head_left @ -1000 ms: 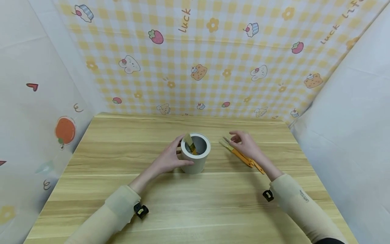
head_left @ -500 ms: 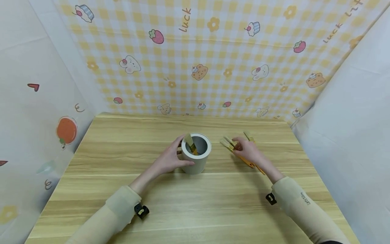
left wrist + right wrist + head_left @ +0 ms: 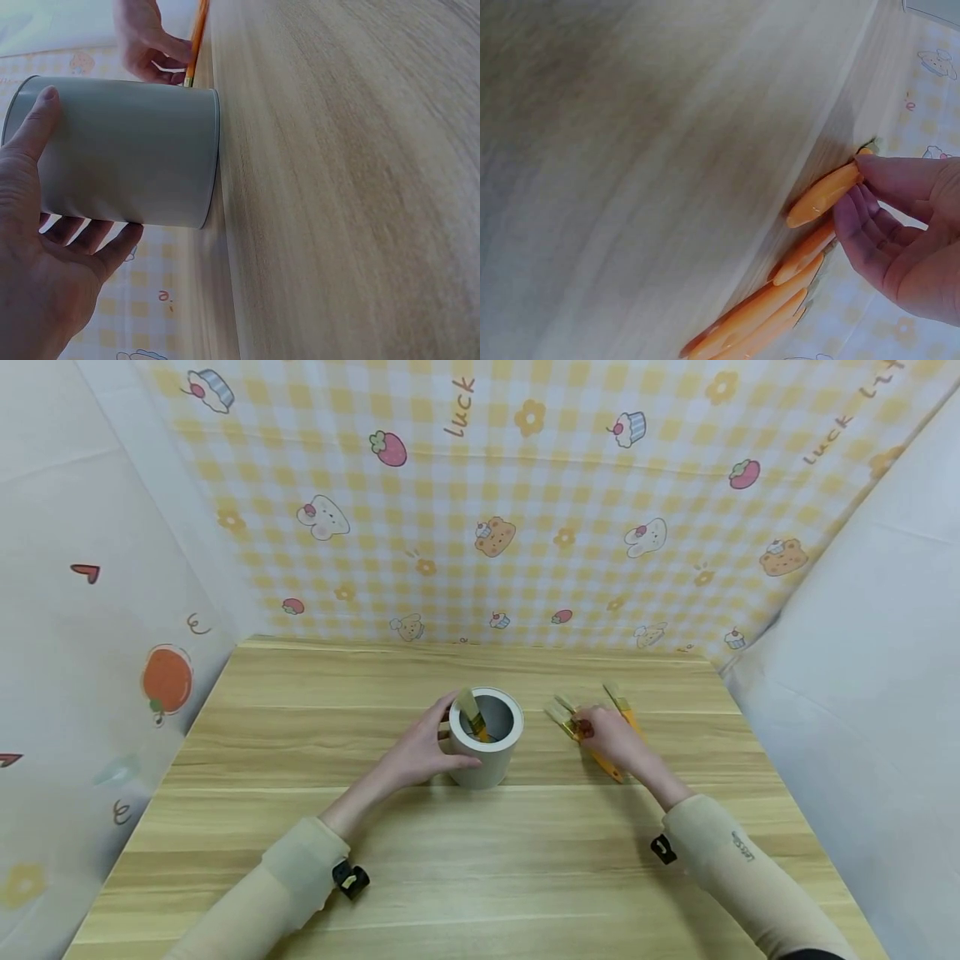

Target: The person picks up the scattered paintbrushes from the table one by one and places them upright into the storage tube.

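A pale grey cylindrical pot (image 3: 483,767) stands upright on the wooden table. My left hand (image 3: 416,753) grips it from the left, thumb in front and the other fingers round the far side. Inside the pot leans a paintbrush (image 3: 472,710), pale bristles up above the rim. To the pot's right, my right hand (image 3: 617,739) pinches a paintbrush by its orange handle (image 3: 825,196) between thumb and fingertips, low over the table. Several other orange-handled paintbrushes (image 3: 806,256) lie beside it. The right hand partly covers them in the head view.
The wooden table (image 3: 420,860) reaches back to a yellow checked cloth wall (image 3: 420,527) with cartoon prints. White sheets hang at the left (image 3: 90,510) and right (image 3: 885,693). Another paintbrush (image 3: 621,700) lies just behind the right hand.
My right hand has shifted slightly right and toward me, down onto the paintbrushes, and its fingers have closed on one. The rear paintbrush has come into sight. The left hand and pot stay put.
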The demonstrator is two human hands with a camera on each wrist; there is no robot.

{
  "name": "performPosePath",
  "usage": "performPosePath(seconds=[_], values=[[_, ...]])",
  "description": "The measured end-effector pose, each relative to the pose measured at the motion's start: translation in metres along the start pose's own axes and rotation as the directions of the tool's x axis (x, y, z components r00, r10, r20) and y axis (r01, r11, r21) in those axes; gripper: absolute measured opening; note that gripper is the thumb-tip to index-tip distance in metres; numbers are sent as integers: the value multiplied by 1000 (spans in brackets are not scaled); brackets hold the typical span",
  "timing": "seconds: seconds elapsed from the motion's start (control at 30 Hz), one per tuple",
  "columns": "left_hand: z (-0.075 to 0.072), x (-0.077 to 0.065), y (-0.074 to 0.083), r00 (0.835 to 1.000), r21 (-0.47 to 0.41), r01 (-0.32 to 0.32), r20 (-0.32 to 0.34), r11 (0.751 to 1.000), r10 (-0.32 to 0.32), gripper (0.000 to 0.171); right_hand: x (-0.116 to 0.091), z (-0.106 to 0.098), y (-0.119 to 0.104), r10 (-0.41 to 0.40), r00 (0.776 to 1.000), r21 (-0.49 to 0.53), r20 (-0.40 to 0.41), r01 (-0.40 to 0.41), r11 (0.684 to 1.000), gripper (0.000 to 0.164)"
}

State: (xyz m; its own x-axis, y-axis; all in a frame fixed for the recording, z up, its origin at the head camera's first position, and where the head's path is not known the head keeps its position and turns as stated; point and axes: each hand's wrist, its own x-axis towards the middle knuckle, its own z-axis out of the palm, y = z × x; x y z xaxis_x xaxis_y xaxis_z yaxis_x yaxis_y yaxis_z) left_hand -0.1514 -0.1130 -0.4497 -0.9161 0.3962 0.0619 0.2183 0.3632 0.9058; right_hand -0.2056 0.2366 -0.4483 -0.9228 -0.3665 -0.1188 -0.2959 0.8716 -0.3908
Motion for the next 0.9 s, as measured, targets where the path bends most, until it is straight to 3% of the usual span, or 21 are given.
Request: performPosePath(seconds=[0.23,0.37,0.7,0.9], values=[[0,0,0,1000,0,13,-4,1000,-13,108,1,-3,-6,-7,1000,-52,16,8,999,38],[1,-1,2,999,-6,35,-2,999,-35,110,0,-5,-8,-8,1000,-19,26,8,1000,36],[2,-1,1,999,-11,36,-5,999,-36,110,-3,-23,-19,-31,998,142,-48,37,989,48],[1,-2,1,999,-16,36,-4,999,-36,110,0,-49,-39,-11,991,338,-132,55,939,51]])
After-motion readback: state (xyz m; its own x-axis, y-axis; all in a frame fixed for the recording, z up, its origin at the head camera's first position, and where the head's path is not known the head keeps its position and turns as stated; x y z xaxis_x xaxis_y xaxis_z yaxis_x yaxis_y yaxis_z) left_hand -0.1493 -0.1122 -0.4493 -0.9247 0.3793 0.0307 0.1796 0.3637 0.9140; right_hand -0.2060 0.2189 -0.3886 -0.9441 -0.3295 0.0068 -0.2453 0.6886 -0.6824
